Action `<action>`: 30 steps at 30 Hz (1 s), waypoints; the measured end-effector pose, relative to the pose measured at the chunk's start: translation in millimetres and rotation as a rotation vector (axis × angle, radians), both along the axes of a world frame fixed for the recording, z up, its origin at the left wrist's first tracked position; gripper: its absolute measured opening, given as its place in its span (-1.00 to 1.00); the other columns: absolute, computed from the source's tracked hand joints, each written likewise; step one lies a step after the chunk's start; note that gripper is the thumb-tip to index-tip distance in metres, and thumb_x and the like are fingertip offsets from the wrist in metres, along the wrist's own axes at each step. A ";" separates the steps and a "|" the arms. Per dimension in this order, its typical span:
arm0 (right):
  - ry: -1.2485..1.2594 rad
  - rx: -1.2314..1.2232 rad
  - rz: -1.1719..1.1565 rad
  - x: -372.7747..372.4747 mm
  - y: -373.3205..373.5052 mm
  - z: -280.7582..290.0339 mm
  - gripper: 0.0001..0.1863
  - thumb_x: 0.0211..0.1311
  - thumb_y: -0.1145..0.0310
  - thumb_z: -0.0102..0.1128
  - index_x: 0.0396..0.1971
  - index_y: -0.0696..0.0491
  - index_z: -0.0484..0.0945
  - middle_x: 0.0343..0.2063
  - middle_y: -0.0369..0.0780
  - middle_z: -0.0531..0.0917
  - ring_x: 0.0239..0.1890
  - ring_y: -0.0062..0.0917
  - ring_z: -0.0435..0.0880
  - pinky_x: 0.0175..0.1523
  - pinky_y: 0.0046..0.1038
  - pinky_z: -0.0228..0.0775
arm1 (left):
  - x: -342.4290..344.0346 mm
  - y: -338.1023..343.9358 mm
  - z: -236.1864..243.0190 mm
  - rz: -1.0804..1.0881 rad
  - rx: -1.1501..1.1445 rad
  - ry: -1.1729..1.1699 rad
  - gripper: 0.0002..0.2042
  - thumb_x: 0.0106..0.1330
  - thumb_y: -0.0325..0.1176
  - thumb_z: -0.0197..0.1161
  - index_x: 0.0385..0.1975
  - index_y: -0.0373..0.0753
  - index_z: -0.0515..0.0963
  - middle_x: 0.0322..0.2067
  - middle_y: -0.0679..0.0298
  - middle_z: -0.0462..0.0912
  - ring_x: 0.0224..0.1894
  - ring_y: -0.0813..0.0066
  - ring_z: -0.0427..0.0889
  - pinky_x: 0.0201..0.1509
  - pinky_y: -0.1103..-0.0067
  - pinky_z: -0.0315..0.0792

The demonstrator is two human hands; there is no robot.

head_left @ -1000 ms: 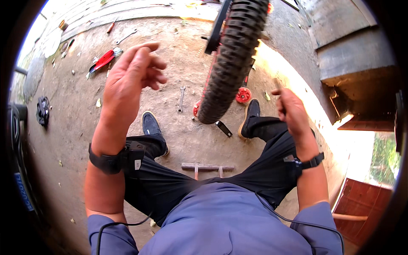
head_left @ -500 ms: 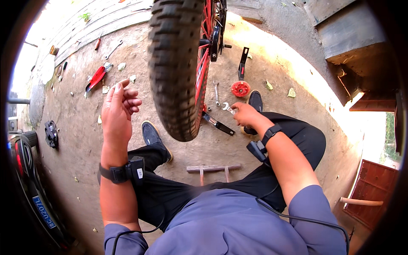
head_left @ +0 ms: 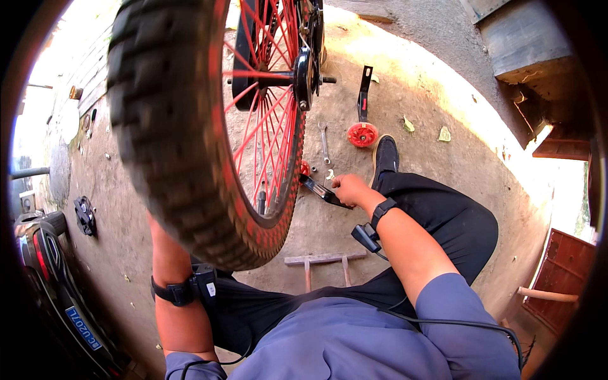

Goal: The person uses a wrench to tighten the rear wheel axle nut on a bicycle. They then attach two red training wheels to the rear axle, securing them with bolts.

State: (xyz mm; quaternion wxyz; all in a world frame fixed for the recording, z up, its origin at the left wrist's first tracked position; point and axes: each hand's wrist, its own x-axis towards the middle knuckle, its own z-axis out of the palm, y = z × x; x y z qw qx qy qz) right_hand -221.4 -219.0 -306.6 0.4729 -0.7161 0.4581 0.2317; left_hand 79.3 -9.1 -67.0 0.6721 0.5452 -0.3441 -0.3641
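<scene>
Head view put the wheel (head_left: 166, 120) largest and closest to us, left of the middle, its knobbly tread crossing in front of our left forearm (head_left: 174, 253). What bore it up we could not see. Its axle (head_left: 329, 80) stuck out on the right side, past a black hub part (head_left: 305, 79).

Our left hand was hidden behind the wheel, so we could not tell whether it was open or gripping. Our right hand (head_left: 353, 190) was low and to the right, fingers curled closed on what we took for a wrench (head_left: 330, 173), only its pale end showing beyond them. Just by that hand lay a black bracket (head_left: 324, 192), a red roller (head_left: 305, 168) at its end partly covered by the wheel.

To handle this well, we judged, the left hand was best kept on the tread and out of the spokes, steadying the wheel against turning. The wrench called for a firm hold well back from its end, squared to whatever it met, with knuckles clear of the bracket's edge.

Farther up lay a second wrench (head_left: 325, 144), with a nut (head_left: 315, 169) near its lower end; beside them stood another roller (head_left: 363, 135) on its own arm (head_left: 364, 95), close to our right shoe (head_left: 387, 154). Nearer us was a wooden bar (head_left: 326, 259); off left, a black bag (head_left: 84, 216).
</scene>
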 end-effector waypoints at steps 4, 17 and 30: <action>0.034 -0.100 0.139 5.6 -0.4 -8.6 -0.71 0.16 0.38 0.16 -0.14 0.01 0.74 -0.15 -0.02 0.74 -0.03 -0.13 0.71 0.11 -0.19 0.53 | -18.9 -3.1 17.5 -0.012 0.064 -0.022 -0.65 0.58 -0.31 0.02 0.25 -0.34 0.40 0.17 0.10 0.59 0.13 0.32 0.63 0.24 0.40 0.51; 0.091 -0.011 0.150 0.3 9.4 -32.1 -0.28 0.22 -0.07 0.14 0.16 0.25 0.52 0.21 0.18 0.37 0.19 0.03 0.51 0.27 -0.24 0.41 | -32.0 1.5 33.7 -0.015 0.111 -0.037 -0.65 0.57 -0.32 0.02 0.25 -0.34 0.40 0.17 0.10 0.59 0.13 0.31 0.63 0.23 0.40 0.52; 0.018 -0.061 0.306 -16.2 21.7 -60.9 -0.29 0.24 -0.15 0.23 -0.09 0.34 0.63 0.11 0.15 0.47 0.14 -0.02 0.55 0.24 -0.20 0.43 | -34.8 3.2 35.6 -0.013 0.119 -0.033 -0.65 0.57 -0.34 0.02 0.26 -0.34 0.39 0.16 0.09 0.59 0.12 0.30 0.63 0.22 0.40 0.52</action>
